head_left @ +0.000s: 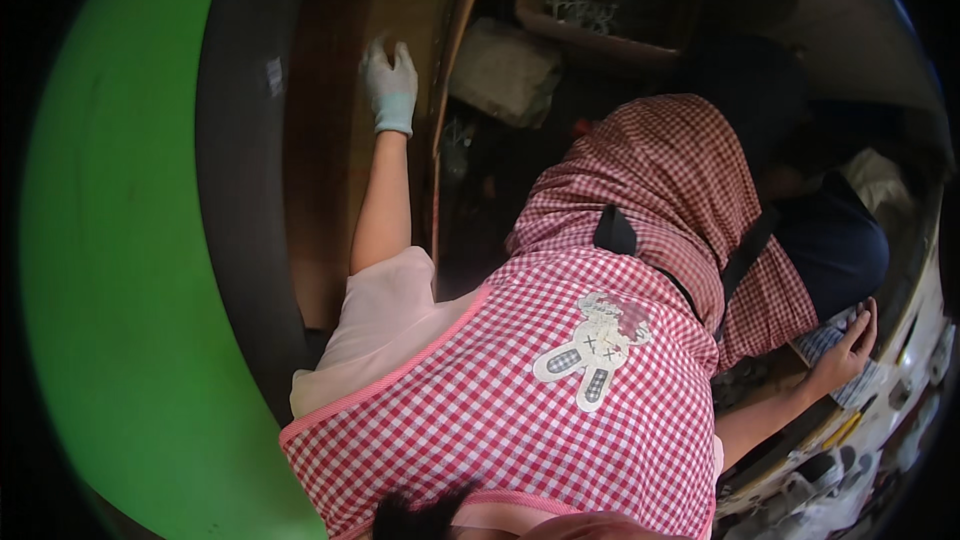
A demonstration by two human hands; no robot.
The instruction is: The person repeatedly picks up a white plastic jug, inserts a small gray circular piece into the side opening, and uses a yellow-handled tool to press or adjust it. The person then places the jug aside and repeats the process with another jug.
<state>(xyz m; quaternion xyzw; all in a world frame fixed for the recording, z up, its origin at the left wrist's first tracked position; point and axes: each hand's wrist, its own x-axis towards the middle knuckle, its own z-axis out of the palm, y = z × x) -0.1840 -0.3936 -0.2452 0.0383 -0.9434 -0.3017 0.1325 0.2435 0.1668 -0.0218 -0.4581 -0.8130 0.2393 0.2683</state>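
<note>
The gloved left hand (390, 88), fingers parted and slightly curled around nothing visible, lies over the brown box (325, 150), left of its thin edge. The bare right hand (845, 355) lies beside a blue-and-white patterned item (854, 390); whether it grips anything cannot be told. Right of the box: a pale bundle (505, 72) and a reddish bin (640, 46) containing white pieces (580, 10).
</note>
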